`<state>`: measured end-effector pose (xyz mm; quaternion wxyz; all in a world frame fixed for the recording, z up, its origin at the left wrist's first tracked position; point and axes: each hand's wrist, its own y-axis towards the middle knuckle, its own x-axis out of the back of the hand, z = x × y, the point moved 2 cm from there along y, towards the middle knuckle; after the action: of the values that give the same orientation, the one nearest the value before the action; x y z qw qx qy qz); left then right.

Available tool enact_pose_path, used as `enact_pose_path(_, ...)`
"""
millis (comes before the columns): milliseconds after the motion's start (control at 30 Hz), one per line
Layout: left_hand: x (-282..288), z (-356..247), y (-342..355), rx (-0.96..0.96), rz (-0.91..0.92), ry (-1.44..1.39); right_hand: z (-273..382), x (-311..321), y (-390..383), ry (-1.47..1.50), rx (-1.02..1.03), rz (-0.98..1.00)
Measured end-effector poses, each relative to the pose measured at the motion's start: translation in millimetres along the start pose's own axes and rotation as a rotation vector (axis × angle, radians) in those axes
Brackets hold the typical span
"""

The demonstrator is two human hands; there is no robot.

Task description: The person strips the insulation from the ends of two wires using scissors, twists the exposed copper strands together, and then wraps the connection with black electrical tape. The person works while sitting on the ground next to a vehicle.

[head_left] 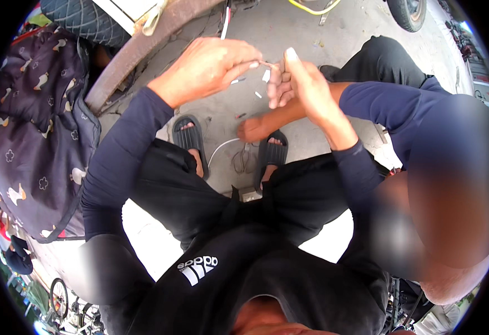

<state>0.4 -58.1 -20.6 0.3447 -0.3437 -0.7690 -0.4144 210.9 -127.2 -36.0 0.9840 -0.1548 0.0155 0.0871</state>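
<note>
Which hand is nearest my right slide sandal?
The co-worker's hand, low beside that slide sandal; your left hand and right hand are raised, meeting at a thin wire.

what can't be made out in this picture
- Head view: what the thin strand is, too small; its ends are lost at the left hand and right hand.
- Head view: the white cable's upper end, hidden at the co-worker's hand.
- Head view: the rest of the wheel, cut off by the upper edge.

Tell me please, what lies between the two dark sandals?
In the head view: a white cable, what looks like scissors, and, reaching in, another person's hand.
</note>
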Motion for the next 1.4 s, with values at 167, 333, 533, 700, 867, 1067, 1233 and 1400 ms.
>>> enact_pose_path(167, 32.2, -25.5, 46.8, 0.125, 0.015, -0.089, 52.1, 15.9, -28.7, -1.702, 1.144, -0.447)
enact_pose_path(333, 42.6, -75.1, 84.2, 0.121, 0.038, -0.104, 73.3, 39.9, -60.5, -1.585, 1.142, -0.430)
enact_pose_path(533, 24.2, -102.4, 93.9, 0.075, -0.027, -0.066, 61.5, 57.4, -77.7, -0.729, 0.540, -0.182)
enact_pose_path(700, 15.4, -113.9, 91.7, 0.143, 0.000, -0.054, 69.1, 62.7, -111.5, -1.438, 1.073, -0.575)
enact_pose_path(867, -1.7, -127.1, 102.9, 0.054, -0.046, -0.049, 56.5, 70.3, -114.1, -1.655, 1.349, -0.602)
enact_pose_path(1067, 13.2, -126.7, 104.0, 0.060, 0.033, -0.078, 63.5, 66.3, -100.7, -1.172, 0.914, -0.449)
enact_pose_path(1233, 12.1, -124.5, 100.8, 0.016, 0.034, 0.016, 63.2, 82.2, -92.0, -0.258, 0.166, -0.009)
enact_pose_path(1400, 6.4, -122.6, 99.9, 0.014, 0.032, 0.006, 73.9, 79.5, -118.8, -1.531, 1.149, -0.528)
